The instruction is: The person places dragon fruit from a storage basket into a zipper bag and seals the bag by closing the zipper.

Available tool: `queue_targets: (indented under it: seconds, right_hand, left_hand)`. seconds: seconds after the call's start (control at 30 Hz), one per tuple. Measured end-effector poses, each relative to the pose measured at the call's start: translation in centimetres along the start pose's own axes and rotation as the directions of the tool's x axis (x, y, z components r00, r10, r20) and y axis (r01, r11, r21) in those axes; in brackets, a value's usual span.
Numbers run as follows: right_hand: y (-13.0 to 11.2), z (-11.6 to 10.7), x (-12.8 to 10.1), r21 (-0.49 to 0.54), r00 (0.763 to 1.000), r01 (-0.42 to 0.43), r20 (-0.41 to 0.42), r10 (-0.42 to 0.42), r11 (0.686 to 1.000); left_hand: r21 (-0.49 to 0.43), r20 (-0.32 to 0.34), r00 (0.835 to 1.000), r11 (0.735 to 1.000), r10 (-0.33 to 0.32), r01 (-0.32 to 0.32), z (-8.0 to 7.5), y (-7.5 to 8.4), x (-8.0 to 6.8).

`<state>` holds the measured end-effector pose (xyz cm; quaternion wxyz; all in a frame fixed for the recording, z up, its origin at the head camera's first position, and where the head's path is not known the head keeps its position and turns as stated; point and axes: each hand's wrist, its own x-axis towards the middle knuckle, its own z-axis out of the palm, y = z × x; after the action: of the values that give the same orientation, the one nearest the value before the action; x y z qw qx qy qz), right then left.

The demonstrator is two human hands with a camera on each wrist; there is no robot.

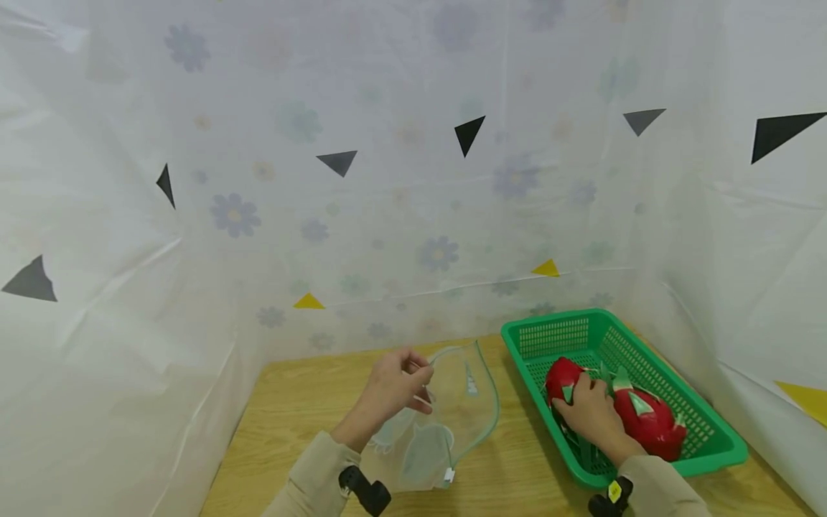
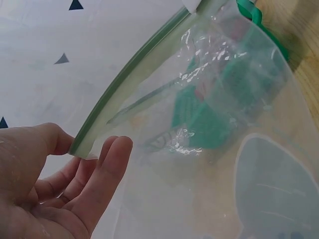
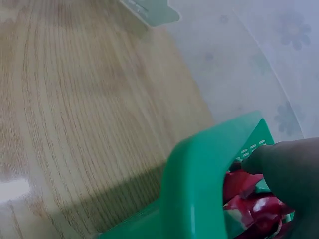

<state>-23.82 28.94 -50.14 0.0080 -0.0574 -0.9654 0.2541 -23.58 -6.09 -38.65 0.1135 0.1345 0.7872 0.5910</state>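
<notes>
My left hand point(image 1: 418, 382) pinches the green zip rim point(image 2: 130, 83) of a clear plastic bag point(image 1: 460, 424) and holds its mouth up off the wooden table point(image 1: 304, 402). In the left wrist view, my left hand point(image 2: 82, 154) has the thumb and fingers closed on the strip's end. My right hand point(image 1: 571, 403) reaches into a green plastic basket point(image 1: 704, 420) and curls over the left of two red dragon fruits point(image 1: 561, 375). The other dragon fruit point(image 1: 652, 422) lies beside that hand. In the right wrist view, a fingertip point(image 3: 286, 167) presses on the red fruit point(image 3: 244, 196) behind the basket rim point(image 3: 197, 179).
White flowered sheeting point(image 1: 413, 215) with dark and yellow triangles walls the table at the back and on both sides. The basket stands at the table's right end, close to the right sheet. Bare wood point(image 3: 75, 124) lies between bag and basket.
</notes>
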Motion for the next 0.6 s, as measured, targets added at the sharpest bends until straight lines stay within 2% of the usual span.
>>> queue_targets:
  seconds: [0.27,0.6]
  right_hand:
    - [-0.1,0.3,0.9,-0.023,0.999,-0.03,0.028,0.03,0.999]
    - [0.1,1.0,2.0,-0.071,1.0,-0.027,-0.016,0.026,0.997]
  left_hand:
    - [-0.003,-0.003,1.0,1.0,-0.01,0.01,-0.1,0.1,0.0]
    - [0.003,0.009,1.0,1.0,-0.015,0.015,0.0,0.2,0.0]
